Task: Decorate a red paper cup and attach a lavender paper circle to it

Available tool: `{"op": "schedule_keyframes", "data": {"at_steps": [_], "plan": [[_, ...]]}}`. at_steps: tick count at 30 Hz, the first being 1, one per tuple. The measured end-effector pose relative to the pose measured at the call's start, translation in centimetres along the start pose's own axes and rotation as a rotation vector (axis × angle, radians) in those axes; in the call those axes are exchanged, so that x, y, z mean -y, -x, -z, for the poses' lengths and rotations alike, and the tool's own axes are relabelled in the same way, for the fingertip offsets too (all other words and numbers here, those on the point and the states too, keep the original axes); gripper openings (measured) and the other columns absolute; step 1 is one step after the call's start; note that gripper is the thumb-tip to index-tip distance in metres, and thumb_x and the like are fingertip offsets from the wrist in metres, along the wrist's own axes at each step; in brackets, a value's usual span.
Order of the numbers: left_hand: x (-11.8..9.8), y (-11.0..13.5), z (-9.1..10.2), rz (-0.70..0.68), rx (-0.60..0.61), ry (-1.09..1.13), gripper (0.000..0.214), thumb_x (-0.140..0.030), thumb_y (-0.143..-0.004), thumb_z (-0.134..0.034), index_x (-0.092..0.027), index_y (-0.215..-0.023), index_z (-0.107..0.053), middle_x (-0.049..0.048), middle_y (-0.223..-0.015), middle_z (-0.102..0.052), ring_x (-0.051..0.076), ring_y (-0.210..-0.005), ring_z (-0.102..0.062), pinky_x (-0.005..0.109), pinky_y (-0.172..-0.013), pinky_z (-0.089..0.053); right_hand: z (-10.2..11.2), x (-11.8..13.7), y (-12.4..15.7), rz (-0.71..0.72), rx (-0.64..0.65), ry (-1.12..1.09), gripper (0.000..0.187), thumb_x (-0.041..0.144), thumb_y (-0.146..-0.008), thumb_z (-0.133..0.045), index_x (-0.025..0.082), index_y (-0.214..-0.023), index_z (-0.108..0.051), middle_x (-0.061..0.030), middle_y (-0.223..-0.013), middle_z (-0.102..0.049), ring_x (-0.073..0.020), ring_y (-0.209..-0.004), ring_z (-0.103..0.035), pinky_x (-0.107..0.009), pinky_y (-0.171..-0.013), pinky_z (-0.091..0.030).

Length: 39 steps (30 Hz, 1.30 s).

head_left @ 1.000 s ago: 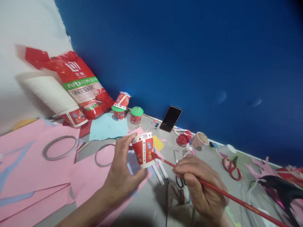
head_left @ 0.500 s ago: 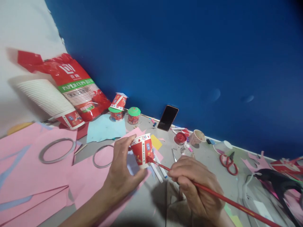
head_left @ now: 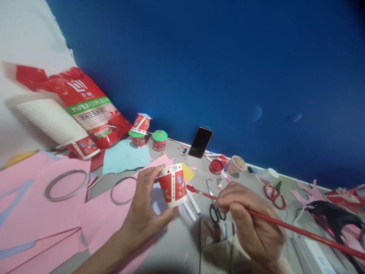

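Between the thumb and fingers of my left hand is a red and white printed paper cup, gripped at its rim and base and held above the table. My right hand pinches a long red-handled paintbrush. Its red-coated tip sits just right of the cup, a small gap away. A small cup of red paint stands behind. White markers lie beneath the cup, and black-handled scissors rest beside my right hand.
Pink paper sheets cover the left side, with grey rings on them. A paper-cup bag and a cup stack lean at back left. A phone leans on the blue wall. Red scissors and a black glue gun lie right.
My right hand has drawn the paintbrush right and back, so its tip has come off the cup. The cup has turned slightly in my left hand. The black-handled scissors now show.
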<state>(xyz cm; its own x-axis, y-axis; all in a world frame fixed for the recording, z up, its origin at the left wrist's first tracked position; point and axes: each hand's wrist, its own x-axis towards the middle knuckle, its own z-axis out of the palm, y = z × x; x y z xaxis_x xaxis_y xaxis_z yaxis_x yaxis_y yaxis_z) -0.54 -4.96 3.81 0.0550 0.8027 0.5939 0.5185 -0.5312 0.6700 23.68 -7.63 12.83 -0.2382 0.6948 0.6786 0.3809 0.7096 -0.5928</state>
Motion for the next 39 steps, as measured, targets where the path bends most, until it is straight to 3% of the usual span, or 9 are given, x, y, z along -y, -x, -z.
{"op": "schedule_keyframes", "data": {"at_steps": [4,9,23,35,39], "plan": [[-0.2,0.1,-0.3,-0.105,0.010,-0.034,0.083,-0.012,-0.083,-0.067,-0.028,-0.160,-0.039,0.0125,-0.141,-0.054,0.035,-0.134,-0.056,0.052,-0.113,-0.055,-0.6,0.0,-0.1,0.066,-0.025,0.017,0.021,0.027,-0.113,-0.056,0.022,-0.107,-0.075,-0.0038,-0.083,-0.079,-0.0198,-0.075,-0.075,-0.036,-0.073,-0.062],[-0.5,0.3,-0.6,-0.125,0.025,-0.049,0.084,-0.007,-0.083,-0.065,-0.027,-0.160,-0.038,0.0121,-0.137,-0.053,0.034,-0.130,-0.056,0.050,-0.110,-0.055,-1.3,0.3,-0.6,0.138,0.004,0.090,0.022,0.028,-0.115,-0.054,0.022,-0.107,-0.074,-0.0037,-0.080,-0.081,-0.0196,-0.073,-0.078,-0.035,-0.070,-0.064],[-1.0,0.3,-0.5,-0.138,0.015,-0.078,0.093,-0.003,-0.081,-0.069,-0.030,-0.163,-0.036,0.0125,-0.136,-0.054,0.035,-0.127,-0.057,0.052,-0.106,-0.056,-1.5,0.7,-0.8,0.117,0.103,0.115,0.017,0.012,-0.105,-0.057,0.019,-0.099,-0.072,-0.0040,-0.078,-0.079,-0.0170,-0.069,-0.074,-0.030,-0.069,-0.062],[-0.6,0.3,-0.5,-0.135,0.005,-0.117,0.082,-0.005,-0.083,-0.069,-0.021,-0.158,-0.041,0.0154,-0.135,-0.056,0.036,-0.126,-0.057,0.053,-0.107,-0.054,-1.7,0.8,0.4,0.060,0.226,0.041,0.016,0.016,-0.106,-0.057,0.021,-0.095,-0.068,-0.0030,-0.080,-0.075,-0.0163,-0.069,-0.068,-0.030,-0.068,-0.053],[-0.5,0.3,-0.5,-0.153,-0.007,-0.126,0.083,-0.007,-0.084,-0.071,-0.022,-0.160,-0.039,0.0152,-0.134,-0.056,0.036,-0.126,-0.057,0.053,-0.106,-0.054,-1.6,1.0,0.1,0.090,0.175,0.048,0.016,0.015,-0.106,-0.057,0.021,-0.098,-0.068,-0.0031,-0.081,-0.077,-0.0164,-0.070,-0.070,-0.030,-0.069,-0.056]]}}
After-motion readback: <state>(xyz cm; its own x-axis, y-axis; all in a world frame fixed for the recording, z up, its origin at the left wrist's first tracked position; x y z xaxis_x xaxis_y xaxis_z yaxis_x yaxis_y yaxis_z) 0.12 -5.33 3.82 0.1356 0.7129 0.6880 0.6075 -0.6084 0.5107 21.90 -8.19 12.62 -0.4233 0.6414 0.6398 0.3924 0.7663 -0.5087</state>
